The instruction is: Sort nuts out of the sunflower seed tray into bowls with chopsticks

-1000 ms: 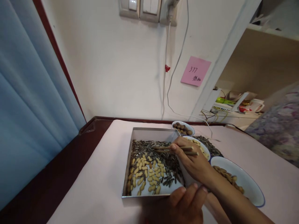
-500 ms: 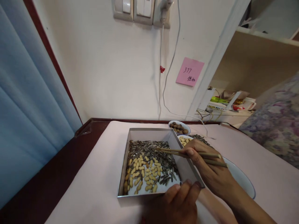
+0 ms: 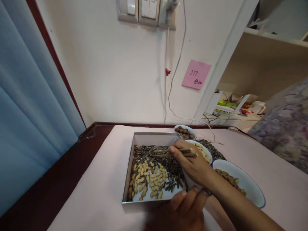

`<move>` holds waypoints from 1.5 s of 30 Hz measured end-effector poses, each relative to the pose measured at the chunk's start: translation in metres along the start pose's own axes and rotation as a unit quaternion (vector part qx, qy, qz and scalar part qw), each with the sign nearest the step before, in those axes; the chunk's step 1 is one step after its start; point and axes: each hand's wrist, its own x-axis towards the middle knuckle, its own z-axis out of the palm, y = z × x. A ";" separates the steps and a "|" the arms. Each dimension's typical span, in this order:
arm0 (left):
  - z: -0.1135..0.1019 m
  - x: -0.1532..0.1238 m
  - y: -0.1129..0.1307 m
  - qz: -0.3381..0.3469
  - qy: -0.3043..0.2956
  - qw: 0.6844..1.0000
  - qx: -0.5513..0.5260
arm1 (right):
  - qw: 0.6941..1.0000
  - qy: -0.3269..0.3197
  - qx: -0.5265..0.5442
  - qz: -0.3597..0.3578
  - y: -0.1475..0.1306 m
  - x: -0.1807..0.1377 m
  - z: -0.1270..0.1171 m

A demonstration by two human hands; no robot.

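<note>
A square metal tray (image 3: 125,179) sits on the pale tablecloth, filled with striped sunflower seeds (image 3: 154,152) at the back and peanuts (image 3: 148,179) at the front. My right hand (image 3: 192,165) is closed on a pair of wooden chopsticks (image 3: 179,152), whose tips reach left into the seeds. My left hand (image 3: 184,210) rests at the tray's near right corner, fingers curled against its edge.
To the right stand white bowls: one with brown nuts (image 3: 185,131), one with peanuts (image 3: 203,152), one large with almonds (image 3: 250,189). A heap of seeds (image 3: 214,150) lies behind them. A blue curtain (image 3: 31,112) hangs left; a cable (image 3: 168,80) runs down the wall.
My right hand with the chopsticks swung out over the bowls on the right, then came back over the tray's seeds. The left hand stayed at the tray corner.
</note>
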 end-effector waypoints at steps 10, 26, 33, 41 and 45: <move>0.002 -0.003 0.002 0.007 0.003 1.000 0.002 | 1.000 0.005 -0.003 0.011 0.003 0.001 0.004; -0.001 -0.002 0.006 -0.020 -0.012 0.999 -0.034 | 0.921 0.386 -0.011 0.050 0.026 -0.079 -0.106; 0.000 -0.003 0.006 -0.021 -0.012 0.999 -0.039 | 0.894 0.384 -0.132 0.188 0.053 -0.096 -0.126; 0.000 -0.002 0.006 -0.020 -0.009 0.999 -0.037 | 0.915 0.375 -0.096 0.113 0.031 -0.082 -0.105; 0.000 -0.002 0.005 -0.014 -0.016 1.000 -0.020 | 0.957 0.287 -0.017 0.047 0.015 -0.068 -0.081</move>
